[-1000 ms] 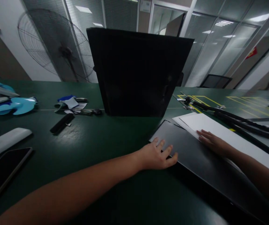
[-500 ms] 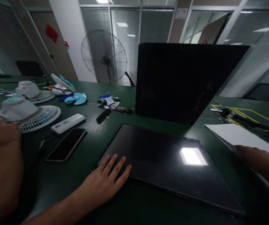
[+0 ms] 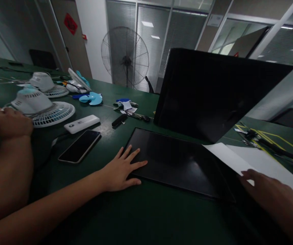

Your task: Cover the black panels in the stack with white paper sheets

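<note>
The left hand [image 3: 119, 169] lies spread on the near-left corner of the black display panel [image 3: 172, 160], mid-scene on the green table [image 3: 177, 217]. The right hand [image 3: 276, 192] pinches a white sheet [image 3: 224, 157] at right; light, even palm pressure should spare the glossy face.

Office-type room, set up like a workshop. Office signs: glass partitions [image 3: 187, 37] with blinds, plain door [image 3: 81, 56], dark chair back [image 3: 42, 59]. Workshop signs: long green worktop [image 3: 167, 217] with yellow lines [image 3: 277, 136], white fan housings [image 3: 31, 101], loose blue fan blades [image 3: 92, 98], caged standing fan [image 3: 126, 61] behind.
</note>
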Available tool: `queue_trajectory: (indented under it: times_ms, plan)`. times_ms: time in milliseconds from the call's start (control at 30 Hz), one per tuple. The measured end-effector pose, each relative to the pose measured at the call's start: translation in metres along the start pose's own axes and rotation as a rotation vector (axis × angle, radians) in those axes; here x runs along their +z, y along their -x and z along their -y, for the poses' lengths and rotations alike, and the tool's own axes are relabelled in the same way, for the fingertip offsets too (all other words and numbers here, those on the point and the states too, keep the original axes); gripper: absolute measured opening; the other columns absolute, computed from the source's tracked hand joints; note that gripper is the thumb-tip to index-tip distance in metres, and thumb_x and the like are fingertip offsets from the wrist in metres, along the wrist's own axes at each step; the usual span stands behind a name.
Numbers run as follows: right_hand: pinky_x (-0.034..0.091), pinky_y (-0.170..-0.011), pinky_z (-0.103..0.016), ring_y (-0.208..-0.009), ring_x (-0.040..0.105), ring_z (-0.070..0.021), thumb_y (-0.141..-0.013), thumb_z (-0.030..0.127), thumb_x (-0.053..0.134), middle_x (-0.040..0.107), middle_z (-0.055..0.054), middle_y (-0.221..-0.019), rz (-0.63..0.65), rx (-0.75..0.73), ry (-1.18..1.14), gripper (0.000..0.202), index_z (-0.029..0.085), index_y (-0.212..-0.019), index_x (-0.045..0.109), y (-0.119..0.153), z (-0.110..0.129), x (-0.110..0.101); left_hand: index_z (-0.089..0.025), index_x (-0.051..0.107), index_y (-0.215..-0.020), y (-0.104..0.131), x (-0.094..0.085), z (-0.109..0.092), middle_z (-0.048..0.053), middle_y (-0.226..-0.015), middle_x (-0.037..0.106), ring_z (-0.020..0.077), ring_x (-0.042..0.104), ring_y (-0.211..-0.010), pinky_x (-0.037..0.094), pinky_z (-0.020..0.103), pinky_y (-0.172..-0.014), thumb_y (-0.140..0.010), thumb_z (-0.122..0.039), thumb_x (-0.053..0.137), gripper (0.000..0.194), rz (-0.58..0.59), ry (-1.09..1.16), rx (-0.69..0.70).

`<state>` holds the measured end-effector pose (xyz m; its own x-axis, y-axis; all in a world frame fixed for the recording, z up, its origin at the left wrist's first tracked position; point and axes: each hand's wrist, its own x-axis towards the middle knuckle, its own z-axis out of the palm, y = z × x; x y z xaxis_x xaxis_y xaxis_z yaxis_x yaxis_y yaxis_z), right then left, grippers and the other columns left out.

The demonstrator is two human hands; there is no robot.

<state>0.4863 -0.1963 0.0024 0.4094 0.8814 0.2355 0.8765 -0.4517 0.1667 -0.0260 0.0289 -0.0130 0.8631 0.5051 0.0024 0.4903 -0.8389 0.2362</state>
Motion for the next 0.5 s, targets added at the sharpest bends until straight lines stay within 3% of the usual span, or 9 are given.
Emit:
queue_trajectory:
  times_ms: [67,233,300,400,500]
  plan:
    - [0.058,-0.064,-0.055,-0.084,0.073,-0.0379,-0.096,0.051,0.030,0.073,-0.015,-0.113,0.004,-0.116,0.032,0.048,0.026,-0.106,0.069,0.008,0.050,-0.011,-0.040,0.043,-0.155,-0.009,-0.004,-0.002,0.010,-0.169,0.028,0.0471,0.020,-0.154,0.022,0.075,-0.117,-0.096,-0.073,0.046,0.068,0.009,0.001,-0.012]
    - [0.059,-0.056,-0.043,-0.072,0.072,-0.0291,-0.096,0.022,0.036,0.074,-0.016,-0.099,0.026,-0.594,0.006,0.035,0.017,-0.100,0.070,0.013,0.154,-0.031,-0.027,0.053,-0.146,-0.034,-0.007,-0.014,0.013,-0.144,0.057,0.0398,0.052,-0.134,0.046,0.058,-0.106,-0.099,-0.066,0.045,0.062,-0.120,-0.105,-0.118]
    - [0.061,-0.063,-0.041,-0.081,0.074,-0.0291,-0.091,0.011,0.041,0.074,-0.017,-0.106,0.011,-0.738,-0.032,0.034,0.014,-0.109,0.070,0.014,0.184,-0.033,-0.022,0.050,-0.148,-0.038,-0.002,-0.016,0.015,-0.142,0.058,0.0374,0.055,-0.129,0.048,0.056,-0.103,-0.102,-0.061,0.041,0.060,-0.199,-0.131,-0.169]
    - [0.062,-0.082,-0.040,-0.111,0.070,-0.0284,-0.091,0.008,0.048,0.069,-0.015,-0.127,-0.008,-0.852,-0.096,0.043,0.016,-0.129,0.065,0.017,0.220,-0.030,-0.022,0.038,-0.156,-0.037,0.005,-0.010,0.016,-0.155,0.046,0.0371,0.050,-0.136,0.046,0.057,-0.107,-0.104,-0.057,0.038,0.063,-0.296,-0.114,-0.222]
    - [0.060,-0.094,-0.040,-0.126,0.062,-0.0262,-0.099,0.016,0.046,0.064,-0.012,-0.137,-0.034,-0.918,-0.163,0.037,0.018,-0.131,0.065,0.021,0.247,-0.027,-0.030,0.041,-0.155,-0.033,0.006,0.001,0.013,-0.162,0.039,0.0385,0.044,-0.144,0.042,0.059,-0.111,-0.101,-0.063,0.042,0.064,-0.258,-0.111,-0.216]
